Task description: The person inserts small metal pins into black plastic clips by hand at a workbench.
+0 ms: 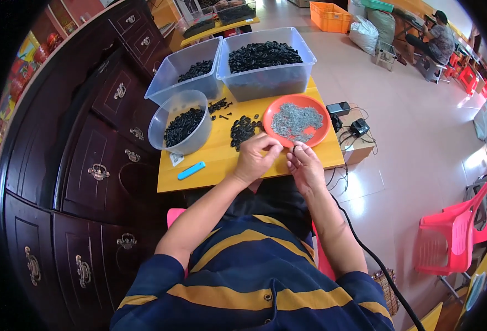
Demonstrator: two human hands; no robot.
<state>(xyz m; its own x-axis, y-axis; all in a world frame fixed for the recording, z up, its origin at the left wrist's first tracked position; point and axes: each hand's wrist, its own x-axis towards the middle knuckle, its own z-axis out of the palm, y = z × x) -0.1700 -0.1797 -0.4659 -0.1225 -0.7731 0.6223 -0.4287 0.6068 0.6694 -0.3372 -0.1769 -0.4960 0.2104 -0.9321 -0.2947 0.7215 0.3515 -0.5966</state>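
Both hands meet over the near edge of the yellow bench (pixel 221 165). The left hand (pixel 254 160) has its fingers curled closed, pinched on something too small to make out. The right hand (pixel 305 165) pinches a small black part (pixel 294 148) between its fingers, just at the near rim of the orange plate (pixel 320 138). The plate holds a heap of thin grey metal pieces (pixel 297 121). Just left of it, a loose pile of black parts (pixel 242 131) lies on the bench, close to the left hand. A blue tool (pixel 191 170) lies nearer the left edge. Beyond it stands a round clear tub (pixel 163 118) half full of black parts. Farthest back sit two clear bins: the left bin (pixel 169 71) nearly empty, the right bin (pixel 304 58) well filled.
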